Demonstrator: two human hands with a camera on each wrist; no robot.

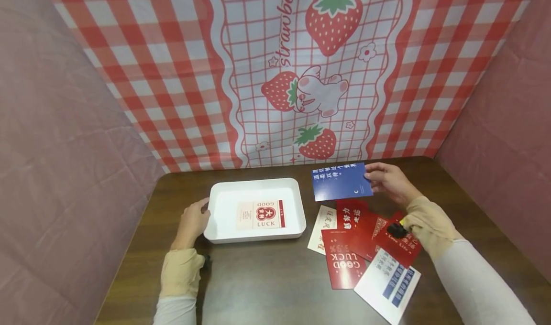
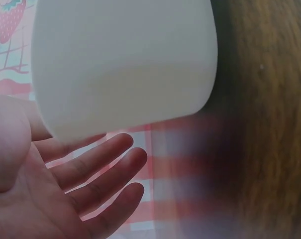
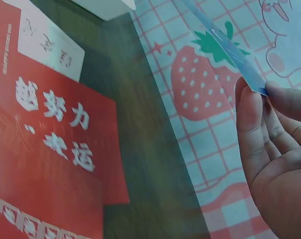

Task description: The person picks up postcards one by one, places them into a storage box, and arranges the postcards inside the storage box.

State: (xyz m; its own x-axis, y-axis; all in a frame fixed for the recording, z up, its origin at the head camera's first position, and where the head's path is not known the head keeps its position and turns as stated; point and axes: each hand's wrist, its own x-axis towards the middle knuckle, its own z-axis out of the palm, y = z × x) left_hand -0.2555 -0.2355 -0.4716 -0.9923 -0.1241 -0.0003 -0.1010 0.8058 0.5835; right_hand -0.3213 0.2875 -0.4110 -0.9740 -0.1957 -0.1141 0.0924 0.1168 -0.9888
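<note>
The right hand (image 1: 389,184) pinches the right edge of a blue card (image 1: 340,181) with white lettering, raised near the table's back edge. In the right wrist view the card is nearly edge-on, between thumb and fingertips (image 3: 250,107). On the left, the left hand (image 1: 193,222) holds the far-left corner of a white tray (image 1: 251,189); the left wrist view shows its outer wall (image 2: 125,59), with the other fingers (image 2: 110,164) spread loosely beside it. A cream-and-red card (image 1: 262,214) reading GOOD LUCK lies in the tray.
Several cards overlap on the brown table (image 1: 258,277) at the right: a red GOOD LUCK card (image 1: 342,279), a white-and-blue card (image 1: 383,291) and a cream card (image 1: 318,239) among them. A strawberry-print checked cloth (image 1: 193,76) hangs behind; pink cloth (image 1: 73,148) lines the sides.
</note>
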